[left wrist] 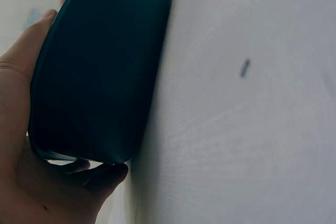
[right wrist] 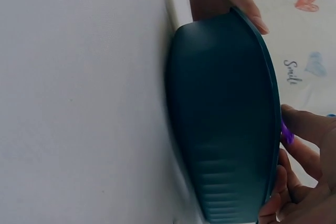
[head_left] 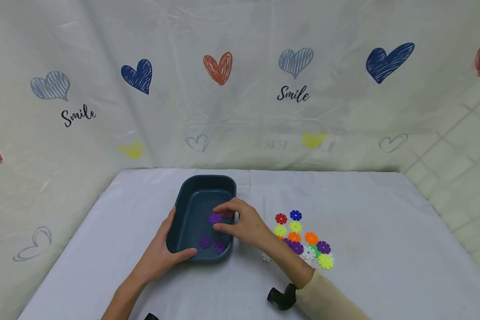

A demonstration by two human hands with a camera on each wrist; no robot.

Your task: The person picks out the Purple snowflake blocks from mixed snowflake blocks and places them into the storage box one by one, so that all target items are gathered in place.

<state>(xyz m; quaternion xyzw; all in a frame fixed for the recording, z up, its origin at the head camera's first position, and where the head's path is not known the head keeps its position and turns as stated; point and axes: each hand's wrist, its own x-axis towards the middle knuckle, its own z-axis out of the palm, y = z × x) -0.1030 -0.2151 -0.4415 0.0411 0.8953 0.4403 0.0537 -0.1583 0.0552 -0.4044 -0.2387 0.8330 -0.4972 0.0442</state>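
My left hand (head_left: pixel 160 254) holds the dark teal tray (head_left: pixel 182 226) by its near left corner, thumb over the front rim and fingers along the left side. Over the tray's right side, my right hand (head_left: pixel 246 223) pinches a purple snowflake disc (right wrist: pixel 286 132) between thumb and forefinger. Its other fingers are bent against the tray's rim in the right wrist view. Inside the tray, a purple disc (head_left: pixel 205 242) and another purple disc (head_left: pixel 220 247) lie near the front. An orange bit shows behind the pinching fingers.
Right of the tray lies a loose spread of snowflake discs in several colours, among them a red disc (head_left: pixel 281 218), a blue disc (head_left: pixel 296 215) and a yellow disc (head_left: pixel 326 262). My right forearm partly covers them. A printed curtain (head_left: pixel 256 120) hangs behind the white-covered table (head_left: pixel 384 249).
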